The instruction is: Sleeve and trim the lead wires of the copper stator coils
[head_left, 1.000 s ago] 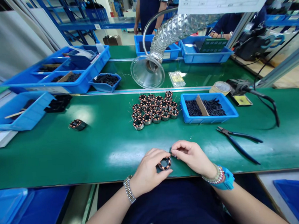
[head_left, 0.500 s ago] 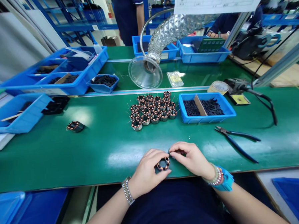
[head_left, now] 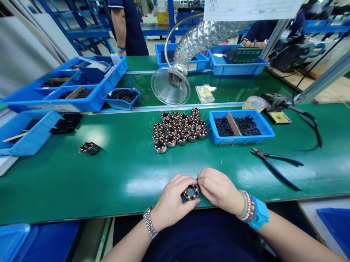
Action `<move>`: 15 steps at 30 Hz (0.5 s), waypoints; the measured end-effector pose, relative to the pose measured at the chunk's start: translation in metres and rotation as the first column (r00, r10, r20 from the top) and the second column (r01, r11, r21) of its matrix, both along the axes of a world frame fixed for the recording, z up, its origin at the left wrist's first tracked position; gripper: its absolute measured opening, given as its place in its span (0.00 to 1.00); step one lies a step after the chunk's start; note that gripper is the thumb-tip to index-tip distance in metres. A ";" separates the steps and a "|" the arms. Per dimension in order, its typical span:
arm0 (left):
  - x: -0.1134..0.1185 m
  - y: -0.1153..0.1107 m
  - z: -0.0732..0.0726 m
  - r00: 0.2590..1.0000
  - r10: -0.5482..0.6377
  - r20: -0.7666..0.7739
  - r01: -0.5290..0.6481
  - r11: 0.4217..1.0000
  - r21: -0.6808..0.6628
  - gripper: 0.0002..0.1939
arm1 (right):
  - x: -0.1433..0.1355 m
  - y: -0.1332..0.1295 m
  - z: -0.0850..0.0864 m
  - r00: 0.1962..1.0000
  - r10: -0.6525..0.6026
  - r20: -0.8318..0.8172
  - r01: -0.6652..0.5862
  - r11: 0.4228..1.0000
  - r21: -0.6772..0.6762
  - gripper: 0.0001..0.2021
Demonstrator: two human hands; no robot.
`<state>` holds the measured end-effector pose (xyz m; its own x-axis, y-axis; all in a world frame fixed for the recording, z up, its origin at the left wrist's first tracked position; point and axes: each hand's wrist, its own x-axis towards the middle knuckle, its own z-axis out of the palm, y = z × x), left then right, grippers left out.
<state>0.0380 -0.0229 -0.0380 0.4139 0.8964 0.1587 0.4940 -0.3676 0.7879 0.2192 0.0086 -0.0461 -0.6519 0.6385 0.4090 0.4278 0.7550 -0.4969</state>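
My left hand [head_left: 175, 197] is closed round a copper-wound stator ring [head_left: 191, 192] near the bench's front edge, thumb below and fingers above. Close against the ring's right side is my right hand [head_left: 219, 189], its fingertips pinched together; whatever they hold is hidden behind the knuckles. Farther in stands a cluster of several similar stators [head_left: 181, 138], thin wire ends sticking up from some. One lone stator [head_left: 89, 148] lies to the left. Side cutters [head_left: 276, 166] with dark blue handles rest to the right, jaws pointing away.
A divided blue bin [head_left: 242, 140] of small black pieces sits right of the cluster. An extraction funnel [head_left: 170, 86] hangs over the bench. A soldering iron holder [head_left: 276, 101] stands far right, blue trays [head_left: 82, 100] far left. A person [head_left: 128, 28] stands behind the bench.
My right hand has turned over, its fingers curling in against the ring so the back of the hand shows. My left hand and the stator stay put. The person behind has shifted left.
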 end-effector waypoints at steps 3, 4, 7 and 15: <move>0.000 -0.002 0.000 0.998 0.054 -0.016 -0.055 0.998 -0.041 0.19 | 0.005 0.005 0.014 0.997 -0.048 -0.060 0.022 0.925 -0.379 0.09; 0.000 -0.003 0.000 0.997 0.072 -0.020 -0.073 0.996 -0.056 0.21 | 0.006 0.007 0.018 0.997 -0.047 -0.059 0.014 0.883 -0.468 0.10; 0.000 -0.004 0.001 0.996 0.091 -0.022 -0.093 0.992 -0.082 0.22 | 0.005 0.013 0.025 0.998 0.022 -0.056 -0.050 0.818 -0.573 0.10; 0.000 -0.005 0.002 0.994 0.101 -0.047 -0.105 0.991 -0.085 0.21 | -0.004 0.012 0.016 0.991 -0.110 -0.072 0.020 0.664 -0.747 0.08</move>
<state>0.0383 -0.0277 -0.0360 0.3237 0.9441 0.0622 0.5596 -0.2440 0.7920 0.2149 0.0202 -0.0302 -0.5805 0.7984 -0.1598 0.3740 0.0872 -0.9233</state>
